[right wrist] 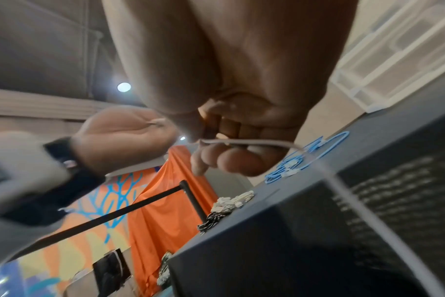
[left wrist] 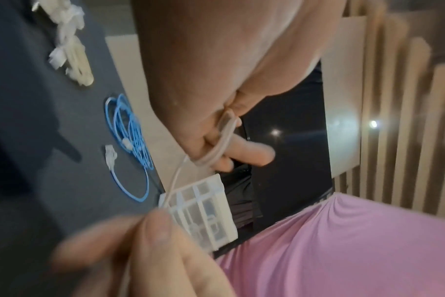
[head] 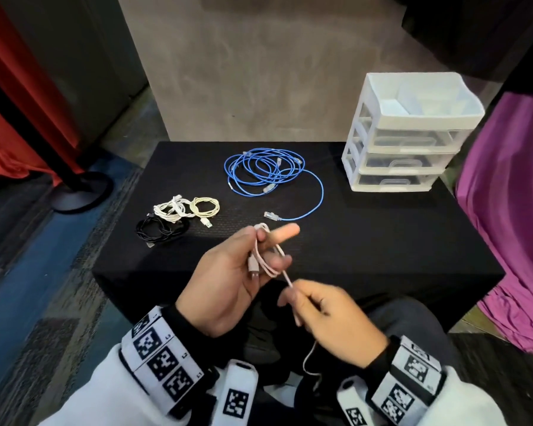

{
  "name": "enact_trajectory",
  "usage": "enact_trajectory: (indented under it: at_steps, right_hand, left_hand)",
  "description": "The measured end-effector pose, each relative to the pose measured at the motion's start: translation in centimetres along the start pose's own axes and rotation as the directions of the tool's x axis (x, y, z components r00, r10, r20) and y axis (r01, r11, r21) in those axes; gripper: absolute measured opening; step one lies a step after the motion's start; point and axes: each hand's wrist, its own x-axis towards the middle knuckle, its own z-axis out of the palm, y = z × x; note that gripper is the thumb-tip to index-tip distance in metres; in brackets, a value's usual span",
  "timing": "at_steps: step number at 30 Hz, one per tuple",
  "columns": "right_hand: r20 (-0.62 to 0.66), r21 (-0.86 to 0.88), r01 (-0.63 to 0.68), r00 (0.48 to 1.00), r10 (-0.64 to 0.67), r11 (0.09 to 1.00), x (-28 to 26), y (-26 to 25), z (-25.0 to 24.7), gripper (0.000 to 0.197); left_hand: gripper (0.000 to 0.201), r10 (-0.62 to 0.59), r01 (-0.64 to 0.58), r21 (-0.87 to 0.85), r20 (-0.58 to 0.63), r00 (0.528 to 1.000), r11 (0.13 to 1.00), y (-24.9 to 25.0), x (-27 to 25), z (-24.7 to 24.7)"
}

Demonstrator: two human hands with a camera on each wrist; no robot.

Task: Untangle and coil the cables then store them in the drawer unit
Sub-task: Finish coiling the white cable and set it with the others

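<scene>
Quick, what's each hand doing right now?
Left hand: grip closed around loops of the thin pale pink cable.
Right hand: grip pinching the same cable's loose run.

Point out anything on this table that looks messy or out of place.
The blue cable lies in a loose, overlapping heap, with one end trailing out toward the table's front. The white, cream and black cables are already coiled. The drawer unit's top drawer stands pulled out.
</scene>
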Motion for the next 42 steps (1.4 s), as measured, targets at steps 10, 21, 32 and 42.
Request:
enact_trajectory:
  at_steps: [10, 21, 32, 42]
  right_hand:
    - [0.106, -0.076, 0.112, 0.989, -0.104, 0.991, -0.7, -4.3, -3.1, 0.02]
    - [-0.196, 0.119, 0.032, 0.981, -0.008, 0.992, 2.4, -1.8, -5.5, 0.015]
    - [-0.063, 0.139, -0.155, 0.984, 0.165, 0.978, 0.4, 1.8, -3.4, 0.023]
    - [-0.066, -0.161, -0.107, 0.993, 0.098, 0.981, 0.3, 2.0, -3.6, 0.015]
  left_hand:
    - [0.025, 0.302, -0.183, 0.921, 0.076, 0.95, 0.344, -2.8, 0.9, -3.9]
    - [0.031, 0.05, -0.152, 0.466, 0.224, 0.973, 0.872, -1.1, -1.6, 0.0]
    - [0.031, 0.231, -0.243, 0.307, 0.075, 0.97, 0.92, 1.1, -1.3, -1.1]
    - [0.026, 0.239, -0.24, 0.063, 0.015, 0.971, 0.969, -0.7, -0.2, -0.8]
